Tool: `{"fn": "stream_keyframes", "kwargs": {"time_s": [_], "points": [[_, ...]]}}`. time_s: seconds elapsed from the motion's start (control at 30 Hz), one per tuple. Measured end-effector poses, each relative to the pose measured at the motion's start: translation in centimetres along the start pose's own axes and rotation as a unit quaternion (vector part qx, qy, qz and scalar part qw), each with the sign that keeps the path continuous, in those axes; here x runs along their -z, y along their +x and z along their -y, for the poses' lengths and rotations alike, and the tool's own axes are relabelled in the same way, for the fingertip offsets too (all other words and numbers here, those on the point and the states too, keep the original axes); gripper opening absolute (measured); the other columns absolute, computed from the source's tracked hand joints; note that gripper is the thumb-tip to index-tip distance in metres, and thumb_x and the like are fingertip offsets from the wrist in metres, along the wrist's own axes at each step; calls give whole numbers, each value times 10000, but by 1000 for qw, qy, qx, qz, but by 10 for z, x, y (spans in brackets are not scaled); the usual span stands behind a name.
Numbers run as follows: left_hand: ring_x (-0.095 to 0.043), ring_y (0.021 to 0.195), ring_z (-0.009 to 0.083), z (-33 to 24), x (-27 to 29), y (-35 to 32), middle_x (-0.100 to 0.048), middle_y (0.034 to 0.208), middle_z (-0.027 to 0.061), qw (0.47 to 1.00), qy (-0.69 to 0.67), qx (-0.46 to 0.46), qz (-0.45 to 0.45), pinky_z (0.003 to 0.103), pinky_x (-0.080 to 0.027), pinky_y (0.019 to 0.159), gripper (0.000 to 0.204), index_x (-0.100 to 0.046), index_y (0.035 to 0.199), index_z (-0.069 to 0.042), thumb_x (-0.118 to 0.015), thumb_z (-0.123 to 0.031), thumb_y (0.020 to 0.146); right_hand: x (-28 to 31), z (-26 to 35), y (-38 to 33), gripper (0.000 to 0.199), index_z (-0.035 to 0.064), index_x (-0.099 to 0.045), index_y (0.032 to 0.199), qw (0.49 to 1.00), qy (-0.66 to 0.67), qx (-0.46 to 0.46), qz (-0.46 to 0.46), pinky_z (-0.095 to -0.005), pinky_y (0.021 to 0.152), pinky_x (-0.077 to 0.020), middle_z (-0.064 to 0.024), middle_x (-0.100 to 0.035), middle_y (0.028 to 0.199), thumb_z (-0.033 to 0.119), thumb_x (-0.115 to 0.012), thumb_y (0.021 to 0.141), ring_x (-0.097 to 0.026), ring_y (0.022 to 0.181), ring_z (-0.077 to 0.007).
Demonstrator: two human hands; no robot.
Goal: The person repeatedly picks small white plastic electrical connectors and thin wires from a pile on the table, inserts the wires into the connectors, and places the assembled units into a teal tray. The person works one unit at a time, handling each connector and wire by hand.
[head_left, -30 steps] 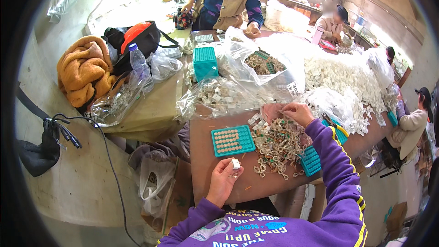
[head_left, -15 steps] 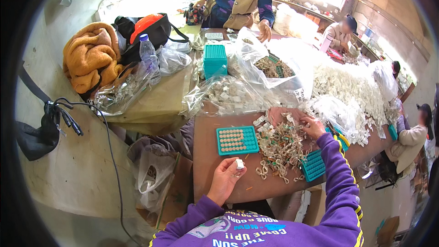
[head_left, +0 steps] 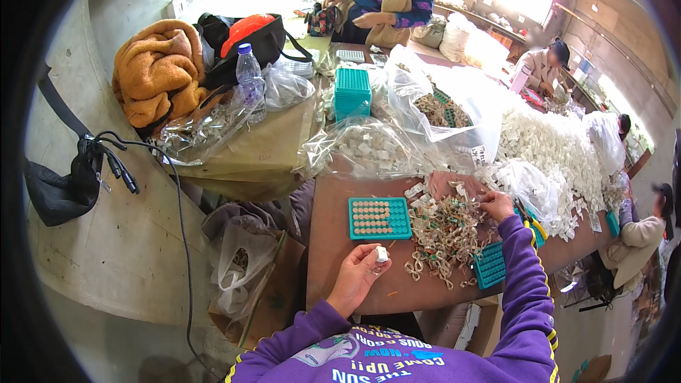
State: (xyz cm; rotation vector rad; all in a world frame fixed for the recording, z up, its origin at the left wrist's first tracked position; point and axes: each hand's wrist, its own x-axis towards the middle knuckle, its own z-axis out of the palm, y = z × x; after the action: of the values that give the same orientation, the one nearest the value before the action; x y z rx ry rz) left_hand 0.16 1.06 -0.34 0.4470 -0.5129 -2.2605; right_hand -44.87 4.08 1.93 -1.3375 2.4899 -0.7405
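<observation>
My left hand (head_left: pixel 360 273) pinches a small white plastic piece (head_left: pixel 381 254) between thumb and fingers, just above the table's near edge. At the far right side of a heap of looped cords (head_left: pixel 454 237), beige with green bits, my right hand (head_left: pixel 496 204) has its fingers bent down among the strands. What those fingertips grip is too small to make out. Left of the heap lies a teal tray (head_left: pixel 401 225) with round beige pieces in many of its pockets. A second teal tray (head_left: pixel 489 266) sits by the heap's right edge, partly under cords.
Yellow-handled pliers (head_left: pixel 533 223) lie beyond my right wrist. A large mound of white pieces (head_left: pixel 546 149) covers the right side. Clear plastic bags (head_left: pixel 362 143) and stacked teal trays (head_left: pixel 352 92) stand at the back. Across the table is a person in a tan vest (head_left: pixel 386 0).
The view has shifted a little, moving the scene rightward. The person across has drawn a hand from the table to the body. My hands keep nearly the same places.
</observation>
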Motion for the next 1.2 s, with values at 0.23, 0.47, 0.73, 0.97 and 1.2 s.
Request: {"fn": "stream_keyframes", "kwargs": {"time_s": [0.23, 0.47, 0.73, 0.97, 1.2], "points": [[-648, 973, 189, 1, 3, 1, -659, 1058, 91, 1000, -3, -2, 16, 379, -527, 948, 188, -580, 1128, -25, -608, -130, 975, 9, -14, -5, 97, 2, -703, 827, 937, 333, -101, -24, -255, 580, -529, -50, -689, 729, 44, -756, 759, -630, 603, -113], [-666, 930, 212, 1, -1, 1, -668, 1016, 96, 1000, -6, 1, -8, 389, -542, 913, 170, -578, 1130, -38, -589, -117, 979, 27, -27, 6, 99, 9, -705, 872, 939, 337, -21, -65, -253, 644, -538, -27, -688, 769, 91, -730, 822, -634, 656, -102], [-666, 925, 207, 1, 8, 4, -667, 1025, 101, 999, -44, -14, -1, 385, -546, 894, 181, -575, 1131, -47, -586, -147, 981, 67, 64, -35, 136, -3, -704, 934, 944, 329, 17, -14, -244, 738, -533, -26, -688, 842, 95, -725, 842, -642, 761, -99], [-661, 952, 192, 1, 13, 2, -661, 1070, 114, 993, -100, -38, 51, 382, -523, 937, 222, -575, 1170, -55, -597, -168, 980, 18, 161, -110, 106, 14, -701, 945, 910, 348, 64, 217, -260, 766, -536, -33, -700, 875, 81, -715, 864, -655, 797, -107], [-636, 971, 174, -3, 17, -8, -653, 1088, 96, 986, -142, -77, 39, 354, -524, 910, 236, -572, 1184, -65, -593, -189, 985, -69, 210, -164, 75, -5, -718, 843, 935, 273, 104, 203, -253, 661, -536, -54, -696, 810, 50, -731, 793, -654, 714, -102]]}}
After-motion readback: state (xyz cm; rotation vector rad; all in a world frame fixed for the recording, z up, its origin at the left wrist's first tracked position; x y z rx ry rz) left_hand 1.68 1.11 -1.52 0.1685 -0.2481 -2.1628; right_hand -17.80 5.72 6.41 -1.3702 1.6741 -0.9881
